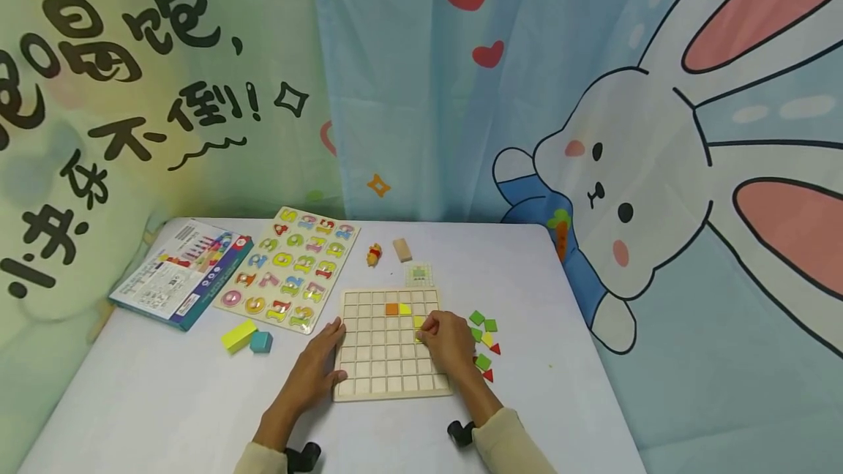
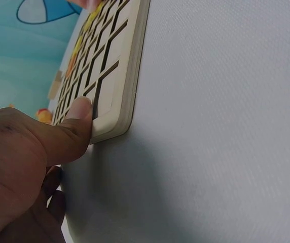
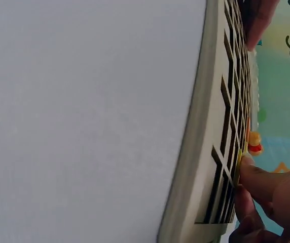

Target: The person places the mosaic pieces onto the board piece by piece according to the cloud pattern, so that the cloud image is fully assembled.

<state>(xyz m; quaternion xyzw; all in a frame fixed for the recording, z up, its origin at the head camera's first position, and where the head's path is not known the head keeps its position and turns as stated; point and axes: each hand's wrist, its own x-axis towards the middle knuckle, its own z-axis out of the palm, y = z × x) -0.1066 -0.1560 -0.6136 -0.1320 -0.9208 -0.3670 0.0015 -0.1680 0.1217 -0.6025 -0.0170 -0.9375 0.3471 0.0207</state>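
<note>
A pale wooden grid board (image 1: 373, 369) lies on the table, its square cells ringed by raised ridges. Near its top are an orange square tile (image 1: 391, 309) and a yellow tile (image 1: 405, 309) side by side; another yellow tile (image 1: 418, 322) sits lower right. My right hand (image 1: 448, 342) is over the board's right side, thumb and finger pinching a yellow tile (image 3: 239, 161) at a cell. At the left edge rests my left hand (image 1: 315, 366), its thumb (image 2: 79, 109) on the board's near-left corner and the other fingers beside the edge.
Loose green tiles (image 1: 477, 318) and red triangles (image 1: 488, 375) lie right of the board. Behind it are a small patterned card (image 1: 419, 274), a wooden block (image 1: 402, 249) and a bear figure (image 1: 374, 254). Leftward lie a number board (image 1: 283, 260), a box (image 1: 187, 269), and yellow (image 1: 238, 336) and blue (image 1: 260, 342) blocks.
</note>
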